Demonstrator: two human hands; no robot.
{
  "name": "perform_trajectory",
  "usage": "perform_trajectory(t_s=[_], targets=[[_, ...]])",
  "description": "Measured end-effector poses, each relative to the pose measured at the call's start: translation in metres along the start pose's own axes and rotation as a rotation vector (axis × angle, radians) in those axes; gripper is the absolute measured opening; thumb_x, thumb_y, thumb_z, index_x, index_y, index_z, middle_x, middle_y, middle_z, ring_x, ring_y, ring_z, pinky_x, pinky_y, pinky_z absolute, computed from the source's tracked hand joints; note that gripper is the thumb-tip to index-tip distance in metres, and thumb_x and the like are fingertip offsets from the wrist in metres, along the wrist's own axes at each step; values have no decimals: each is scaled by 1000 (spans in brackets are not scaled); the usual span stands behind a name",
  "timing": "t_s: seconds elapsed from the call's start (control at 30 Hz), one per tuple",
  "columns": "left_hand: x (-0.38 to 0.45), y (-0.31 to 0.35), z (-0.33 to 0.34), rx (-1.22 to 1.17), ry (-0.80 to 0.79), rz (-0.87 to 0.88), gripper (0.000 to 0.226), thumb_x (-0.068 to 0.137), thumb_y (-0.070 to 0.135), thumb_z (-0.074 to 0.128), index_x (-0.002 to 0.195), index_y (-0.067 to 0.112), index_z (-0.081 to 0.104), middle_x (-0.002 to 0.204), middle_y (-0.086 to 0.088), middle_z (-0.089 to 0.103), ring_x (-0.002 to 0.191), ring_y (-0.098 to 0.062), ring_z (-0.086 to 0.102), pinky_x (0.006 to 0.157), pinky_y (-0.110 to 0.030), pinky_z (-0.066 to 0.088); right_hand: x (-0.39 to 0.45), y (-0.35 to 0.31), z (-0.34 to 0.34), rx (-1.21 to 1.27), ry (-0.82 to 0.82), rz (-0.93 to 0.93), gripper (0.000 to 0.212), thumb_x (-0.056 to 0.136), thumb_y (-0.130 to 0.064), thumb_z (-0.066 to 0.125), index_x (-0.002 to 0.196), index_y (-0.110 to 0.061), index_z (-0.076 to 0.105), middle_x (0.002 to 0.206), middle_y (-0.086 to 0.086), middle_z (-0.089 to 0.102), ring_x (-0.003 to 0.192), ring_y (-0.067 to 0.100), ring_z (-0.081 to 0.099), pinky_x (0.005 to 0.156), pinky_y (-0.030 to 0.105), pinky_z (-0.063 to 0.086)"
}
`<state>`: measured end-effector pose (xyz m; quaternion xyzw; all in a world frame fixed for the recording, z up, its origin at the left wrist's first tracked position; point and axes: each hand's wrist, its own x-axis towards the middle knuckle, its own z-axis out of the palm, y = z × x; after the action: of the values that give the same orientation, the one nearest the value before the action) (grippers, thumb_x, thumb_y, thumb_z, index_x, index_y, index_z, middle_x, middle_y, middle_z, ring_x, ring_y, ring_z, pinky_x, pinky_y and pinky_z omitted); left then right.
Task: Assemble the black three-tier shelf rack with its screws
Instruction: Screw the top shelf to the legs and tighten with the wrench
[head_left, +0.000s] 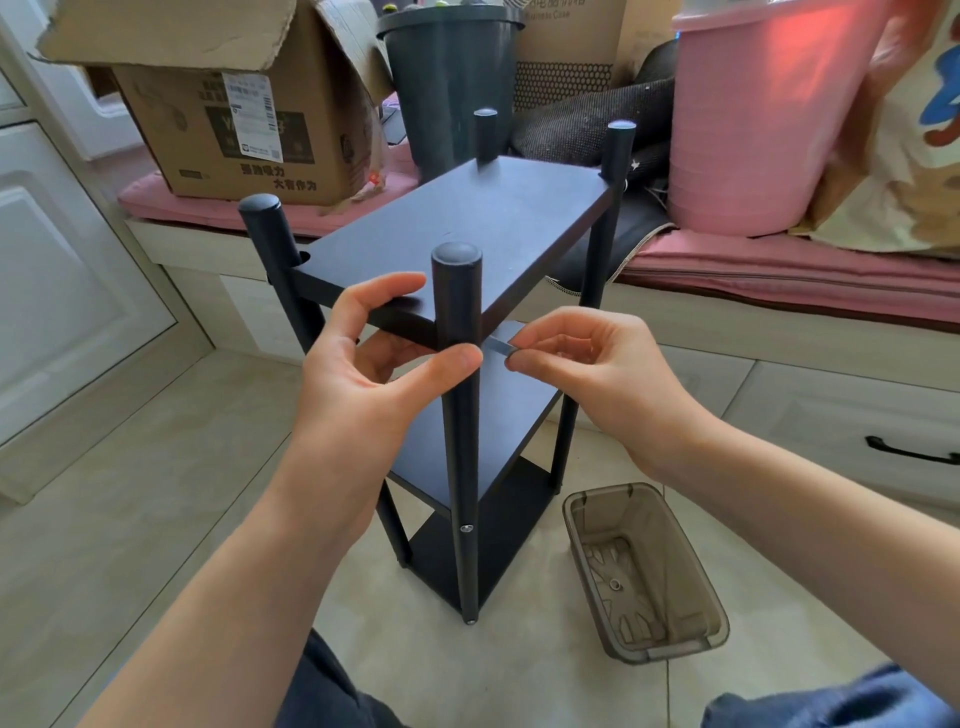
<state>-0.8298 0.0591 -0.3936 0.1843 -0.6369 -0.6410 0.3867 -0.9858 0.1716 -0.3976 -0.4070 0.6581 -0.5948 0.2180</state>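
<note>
The black three-tier shelf rack (498, 213) stands upright on the tiled floor, its round posts rising past the top board. My left hand (363, 364) curls round the near front post (457, 291) at the top board's corner, thumb pressed on the post. My right hand (587, 364) pinches a small metal hex key (501, 344) whose tip points at the post just under the top board. A screw head (467, 528) shows lower on the same post, at the middle tier.
A translucent brown plastic tray (644, 571) holding one small metal part lies on the floor right of the rack. Behind stand a cardboard box (234, 119), a dark bin (447, 78) and a pink bucket (758, 119) on a pink-cushioned bench (779, 265).
</note>
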Motion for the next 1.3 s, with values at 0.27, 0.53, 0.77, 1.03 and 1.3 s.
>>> perform_trajectory(t_s=[0.27,0.53,0.77,1.03,1.3], targets=[[-1,2,0,0,2,-16,58,69,22,85,121,32,62,103,-11,73,100,-24,73,87,-24,57,1,-4,6,91,29,39,10,85,-9,75,84,-19,74,83,-6,76,79,0,69,64,7,46],[-2,5,1,13,-5,-22,59,68,21,86,121,27,62,97,-3,77,95,-20,75,85,-21,57,0,-5,9,112,28,93,10,87,-12,74,84,-22,74,86,-6,76,82,1,68,62,8,46],[-3,5,1,-55,-4,-46,56,70,14,82,121,25,61,102,-13,76,99,-27,75,91,-31,58,-1,-6,13,118,29,144,9,87,-15,75,84,-24,75,93,-3,76,95,13,68,67,18,48],[-2,5,1,-24,18,-50,58,68,14,83,121,23,61,110,-15,73,101,-29,74,98,-43,55,0,-7,13,122,29,129,9,86,-13,75,84,-21,75,94,1,76,92,12,68,63,12,48],[-2,4,1,-38,32,-44,57,69,13,82,121,21,62,106,-13,71,101,-28,74,98,-41,56,1,-4,21,145,30,172,4,83,-15,77,85,-19,77,91,-2,76,92,11,69,70,22,47]])
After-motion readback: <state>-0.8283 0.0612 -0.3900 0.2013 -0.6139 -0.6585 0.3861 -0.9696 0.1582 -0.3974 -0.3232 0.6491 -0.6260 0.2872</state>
